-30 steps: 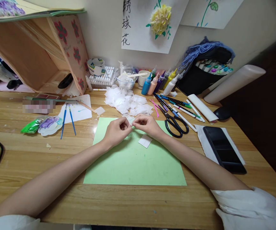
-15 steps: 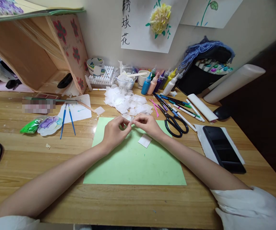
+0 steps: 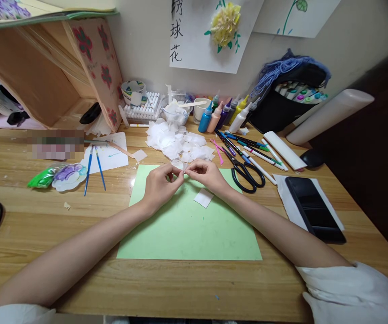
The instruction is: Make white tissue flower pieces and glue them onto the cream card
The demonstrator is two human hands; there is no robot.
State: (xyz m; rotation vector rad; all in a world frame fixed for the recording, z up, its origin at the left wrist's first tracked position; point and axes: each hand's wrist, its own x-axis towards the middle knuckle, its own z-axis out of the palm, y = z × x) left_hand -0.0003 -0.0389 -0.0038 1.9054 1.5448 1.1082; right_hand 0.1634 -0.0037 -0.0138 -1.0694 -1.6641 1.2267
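Over the far edge of a green sheet of paper [image 3: 187, 234], my left hand [image 3: 162, 186] and my right hand [image 3: 209, 175] meet fingertip to fingertip. Both are pinched closed. What sits between the fingertips is tiny and whitish, mostly hidden, and I cannot make out its kind. A small white paper square [image 3: 203, 198] lies on the green sheet just below my right hand. Right behind my fingers is a heap of white paper pieces [image 3: 176, 141] on the wooden table.
Black-handled scissors [image 3: 247, 177] and several pens [image 3: 264, 157] lie to the right, near a black case [image 3: 315, 209]. Paint bottles [image 3: 205, 119] stand at the back. Two paintbrushes [image 3: 98, 166] and a flower-shaped palette [image 3: 69, 177] are on the left, before a painted cardboard box [image 3: 95, 72].
Hardly anything differs. My fingertips have shifted very slightly while staying pinched together; the paper square and the green sheet lie where they were.
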